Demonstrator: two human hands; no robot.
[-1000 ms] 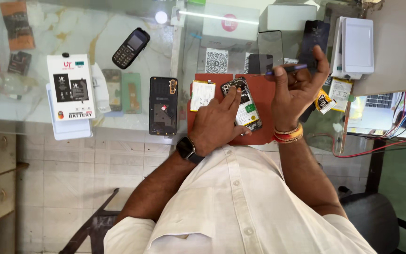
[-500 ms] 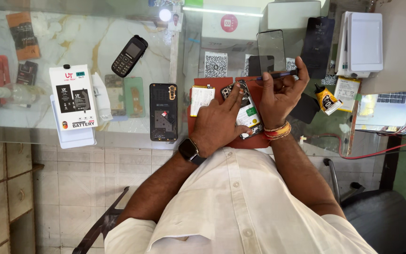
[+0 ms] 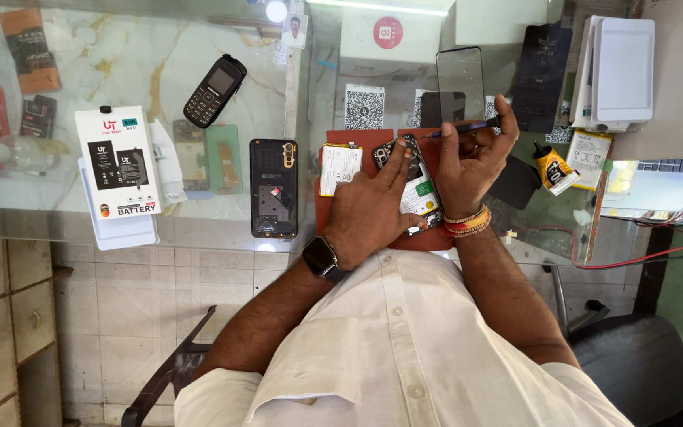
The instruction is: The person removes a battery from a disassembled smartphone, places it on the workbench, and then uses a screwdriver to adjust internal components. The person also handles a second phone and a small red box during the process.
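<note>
The left hand (image 3: 369, 207), a dark smartwatch at its wrist, lies spread with fingers extended, pressing down on the opened smartphone with exposed circuit boards (image 3: 413, 183), which rests on a flat red rubbery work mat (image 3: 357, 136) on the glass counter (image 3: 160, 87). Just beyond, the right hand (image 3: 472, 162), beaded bands at the wrist, pinches a slim blue-tipped screwdriver (image 3: 468, 126) above the phone's upper edge.

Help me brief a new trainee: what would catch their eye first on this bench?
Probably the opened phone on the red mat at the middle, pinned by the left hand while the right hand holds a thin blue tool over it. Left of the mat lies a black back cover, and further left a white battery box and a small keypad phone.
</note>
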